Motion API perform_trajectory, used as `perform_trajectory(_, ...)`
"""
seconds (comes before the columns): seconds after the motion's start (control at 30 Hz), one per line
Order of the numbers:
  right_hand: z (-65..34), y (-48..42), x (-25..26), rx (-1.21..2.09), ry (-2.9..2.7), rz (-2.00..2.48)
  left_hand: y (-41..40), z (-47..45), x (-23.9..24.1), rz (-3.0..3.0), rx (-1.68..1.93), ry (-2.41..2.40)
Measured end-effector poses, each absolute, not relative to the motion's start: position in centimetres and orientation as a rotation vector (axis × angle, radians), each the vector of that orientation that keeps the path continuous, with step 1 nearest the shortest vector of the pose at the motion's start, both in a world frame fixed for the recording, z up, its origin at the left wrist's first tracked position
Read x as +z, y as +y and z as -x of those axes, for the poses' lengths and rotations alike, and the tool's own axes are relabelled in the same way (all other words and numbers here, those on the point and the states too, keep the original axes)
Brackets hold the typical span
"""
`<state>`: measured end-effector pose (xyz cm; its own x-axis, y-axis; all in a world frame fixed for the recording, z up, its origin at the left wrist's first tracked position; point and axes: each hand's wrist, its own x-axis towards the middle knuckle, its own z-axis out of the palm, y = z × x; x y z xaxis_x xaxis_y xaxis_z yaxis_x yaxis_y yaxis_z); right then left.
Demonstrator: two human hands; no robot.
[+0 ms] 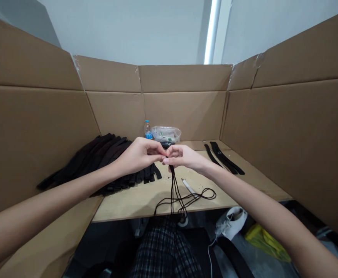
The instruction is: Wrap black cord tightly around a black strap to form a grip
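Dark cords point(173, 174) hang beneath both hands point(141, 153) point(185, 156), pinching close together.

Two hands, one bottle, two plastic bags and strips in the dozens or fewer, too overlapped to tally.
One left hand point(138, 155) and one right hand point(185, 157) meet over several dark cords point(172, 185), their strands too crossed to number. Counted singly: one bottle point(148, 132), one clear bag point(166, 134), one white stick-like item point(190, 187), one yellow bag point(266, 241). At least two black strips point(225, 157) lie at right; one heap of strips point(99, 162) at left.
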<state>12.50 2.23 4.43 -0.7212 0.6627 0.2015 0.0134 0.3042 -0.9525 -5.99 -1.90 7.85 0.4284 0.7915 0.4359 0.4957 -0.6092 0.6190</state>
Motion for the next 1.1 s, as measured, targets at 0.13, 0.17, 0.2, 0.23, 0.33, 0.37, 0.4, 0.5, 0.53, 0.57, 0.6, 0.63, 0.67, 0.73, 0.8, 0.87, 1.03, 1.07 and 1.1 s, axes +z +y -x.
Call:
perform_trajectory(0.13,-12.1,2.7,4.0,1.5,-1.938,0.454,-1.3,6.5,9.2,-2.192,1.111,1.127)
perform_trajectory(0.17,-12.1,2.9,4.1,1.476,-1.906,0.463,-1.1,6.8,9.7,-2.17,1.16,1.159)
perform_trajectory(0.2,-12.1,3.0,4.2,1.45,-1.867,0.491,-0.9,7.1,10.3,-2.152,1.208,1.198)
perform_trajectory(0.23,-12.2,3.2,4.4,1.424,-1.831,0.529,-0.7,7.4,10.9,-2.138,1.257,1.239)
perform_trajectory(0.33,-12.7,3.7,5.3,1.355,-1.787,0.64,-0.4,8.4,13.1,-2.119,1.447,1.33)
perform_trajectory(0.37,-13.0,3.9,5.7,1.33,-1.789,0.674,-0.4,8.7,13.8,-2.118,1.515,1.345)
perform_trajectory(0.4,-13.4,4.2,6.0,1.301,-1.795,0.711,-0.5,9.1,14.6,-2.113,1.59,1.359)
perform_trajectory(0.5,-14.7,5.4,6.7,1.226,-1.803,0.837,-0.8,10.2,17.0,-2.101,1.778,1.4)
perform_trajectory(0.53,-15.2,5.8,6.7,1.207,-1.8,0.877,-1.0,10.7,17.7,-2.108,1.837,1.42)
perform_trajectory(0.57,-15.8,6.3,6.7,1.192,-1.797,0.911,-1.1,11.1,18.3,-2.112,1.891,1.459)
perform_trajectory(0.6,-16.3,6.8,6.6,1.183,-1.797,0.937,-1.3,11.6,18.9,-2.102,1.942,1.514)
perform_trajectory(0.63,-16.9,7.3,6.4,1.177,-1.797,0.955,-1.4,12.0,19.5,-2.093,1.979,1.565)
perform_trajectory(0.67,-17.4,7.6,6.2,1.176,-1.798,0.97,-1.6,12.4,19.9,-2.076,2.008,1.614)
perform_trajectory(0.73,-18.4,8.3,5.6,1.179,-1.806,0.993,-2.0,12.8,20.7,-2.025,2.061,1.682)
perform_trajectory(0.8,-19.3,8.7,4.8,1.179,-1.82,1.019,-2.8,12.8,21.3,-1.953,2.109,1.751)
perform_trajectory(0.87,-20.1,9.0,4.0,1.176,-1.835,1.049,-3.6,12.4,21.8,-1.889,2.134,1.837)
perform_trajectory(1.03,-22.2,10.0,2.1,1.161,-1.793,1.189,-4.3,12.6,22.9,-1.873,2.086,1.999)
perform_trajectory(1.07,-22.6,10.2,1.8,1.158,-1.774,1.223,-4.1,13.2,23.1,-1.886,2.091,1.994)
perform_trajectory(1.1,-23.0,10.3,1.5,1.155,-1.755,1.256,-3.7,13.8,23.2,-1.878,2.121,1.998)
